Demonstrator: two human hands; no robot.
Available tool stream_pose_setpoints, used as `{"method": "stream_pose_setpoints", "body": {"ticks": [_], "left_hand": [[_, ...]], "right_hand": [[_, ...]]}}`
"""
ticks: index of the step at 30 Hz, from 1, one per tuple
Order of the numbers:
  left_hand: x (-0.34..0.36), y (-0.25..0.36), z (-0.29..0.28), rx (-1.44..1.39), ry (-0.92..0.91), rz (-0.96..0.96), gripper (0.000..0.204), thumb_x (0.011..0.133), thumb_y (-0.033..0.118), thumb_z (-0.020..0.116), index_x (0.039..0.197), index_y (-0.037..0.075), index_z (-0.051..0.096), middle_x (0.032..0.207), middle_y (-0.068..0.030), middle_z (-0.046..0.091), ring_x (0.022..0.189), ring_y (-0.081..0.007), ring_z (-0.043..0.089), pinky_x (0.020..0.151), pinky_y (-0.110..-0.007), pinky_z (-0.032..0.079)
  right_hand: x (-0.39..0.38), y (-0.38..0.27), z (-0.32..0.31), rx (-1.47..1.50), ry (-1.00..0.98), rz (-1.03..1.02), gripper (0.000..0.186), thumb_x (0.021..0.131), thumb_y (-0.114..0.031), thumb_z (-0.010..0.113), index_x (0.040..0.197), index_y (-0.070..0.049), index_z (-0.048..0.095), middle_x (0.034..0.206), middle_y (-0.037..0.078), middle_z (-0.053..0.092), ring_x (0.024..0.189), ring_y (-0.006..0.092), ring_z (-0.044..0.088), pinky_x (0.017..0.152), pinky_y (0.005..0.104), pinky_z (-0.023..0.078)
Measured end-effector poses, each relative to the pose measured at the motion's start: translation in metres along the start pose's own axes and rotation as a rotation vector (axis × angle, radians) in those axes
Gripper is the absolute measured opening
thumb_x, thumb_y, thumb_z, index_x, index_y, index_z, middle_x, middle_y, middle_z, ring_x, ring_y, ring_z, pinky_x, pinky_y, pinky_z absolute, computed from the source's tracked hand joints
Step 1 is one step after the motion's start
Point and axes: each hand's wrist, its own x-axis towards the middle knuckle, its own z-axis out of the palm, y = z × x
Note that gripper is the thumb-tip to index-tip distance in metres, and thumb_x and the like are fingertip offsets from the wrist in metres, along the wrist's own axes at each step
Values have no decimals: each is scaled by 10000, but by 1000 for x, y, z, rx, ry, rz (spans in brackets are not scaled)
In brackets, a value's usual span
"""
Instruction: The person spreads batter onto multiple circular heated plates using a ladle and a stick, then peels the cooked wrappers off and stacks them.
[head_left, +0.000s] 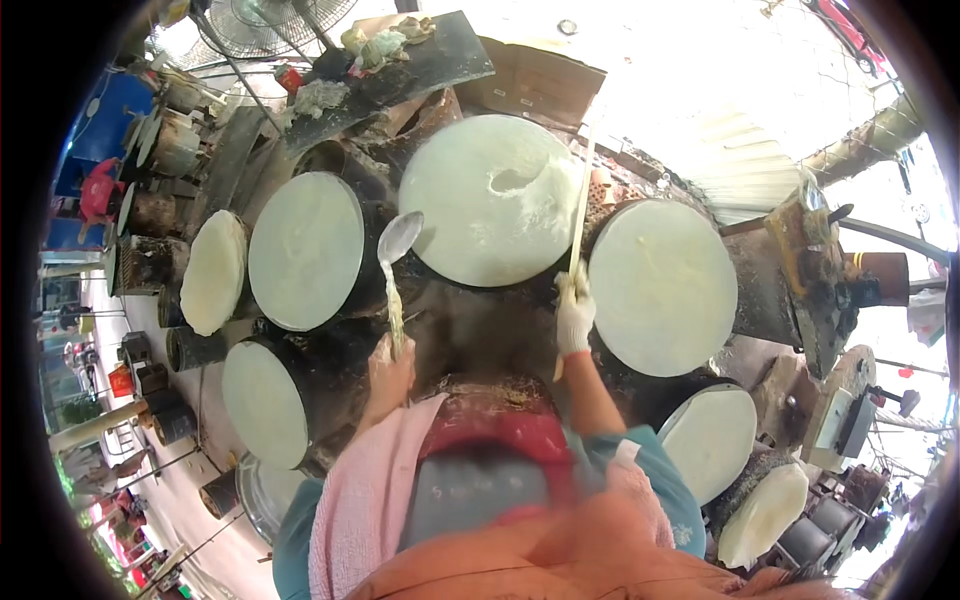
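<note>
My bare left hand is closed round the handle of a large metal spoon. Pale residue coats the spoon's handle, and its bowl lies at the left edge of the big round pale surface straight ahead. That surface has a small hollow and whitish powdery streaks on its right side. In a white glove, my right hand grips a long thin light stick, which points away from me past the surface's right edge. Right of the glove is another round pale surface.
More round pale surfaces stand around me, one at left, one lower left and one lower right. Thin pale sheets hang over edges at far left and lower right. A dark board with crumpled bags and a fan are at the back.
</note>
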Motion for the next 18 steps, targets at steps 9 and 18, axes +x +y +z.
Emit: {"method": "stream_pose_setpoints", "body": {"ticks": [9, 18], "left_hand": [[14, 38, 19, -407, 10, -72, 137, 904, 144, 548, 843, 23, 526, 534, -14, 464, 337, -94, 388, 328, -261, 282], [104, 21, 23, -178, -32, 265, 206, 896, 181, 548, 790, 11, 498, 546, -47, 477, 355, -141, 438, 355, -287, 333]], "right_hand": [[-22, -36, -37, 42, -201, 406, 312, 867, -215, 628, 1162, -115, 606, 627, -80, 486, 436, 17, 374, 377, 186, 290], [0, -43, -25, -60, -235, 353, 308, 868, -199, 643, 1138, -52, 625, 687, -66, 528, 517, 27, 376, 455, 184, 284]]}}
